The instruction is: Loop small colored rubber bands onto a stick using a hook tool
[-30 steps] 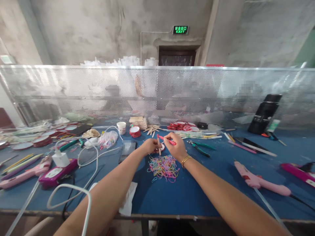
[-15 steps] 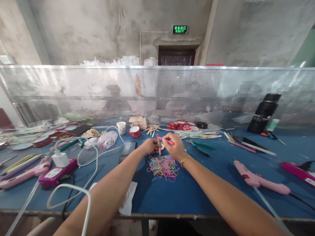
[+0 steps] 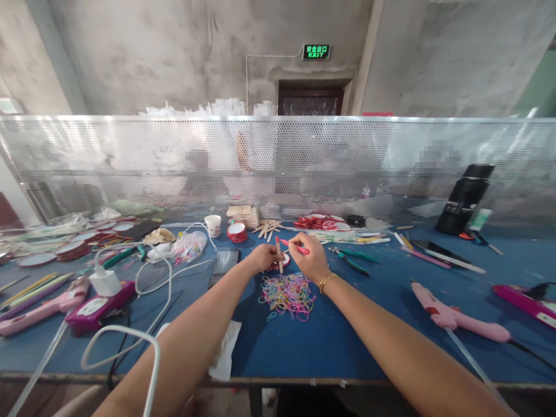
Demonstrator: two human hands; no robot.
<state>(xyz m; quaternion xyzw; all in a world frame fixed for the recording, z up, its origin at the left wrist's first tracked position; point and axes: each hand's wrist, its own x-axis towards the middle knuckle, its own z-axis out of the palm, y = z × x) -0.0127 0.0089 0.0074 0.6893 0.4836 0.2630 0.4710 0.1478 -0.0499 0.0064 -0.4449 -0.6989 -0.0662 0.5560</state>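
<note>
Head camera looks down on a blue table (image 3: pixel 373 330), where both hands meet midway along it, closer to the far edge than the near one. The left hand (image 3: pixel 262 258) has its fingers pinched tight around a wooden stick (image 3: pixel 278 253), held nearly upright with a red-tinted top end. The right hand (image 3: pixel 311 262) is closed on a red pen (image 3: pixel 297 248), whose tip points at the stick's upper end. Just nearer the front edge lies a loose heap of coloured rubber bands (image 3: pixel 288 293). Green-handled pliers (image 3: pixel 354 259) lie beside the right hand, and a pink glue gun (image 3: pixel 456 317) sits toward the right edge.
</note>
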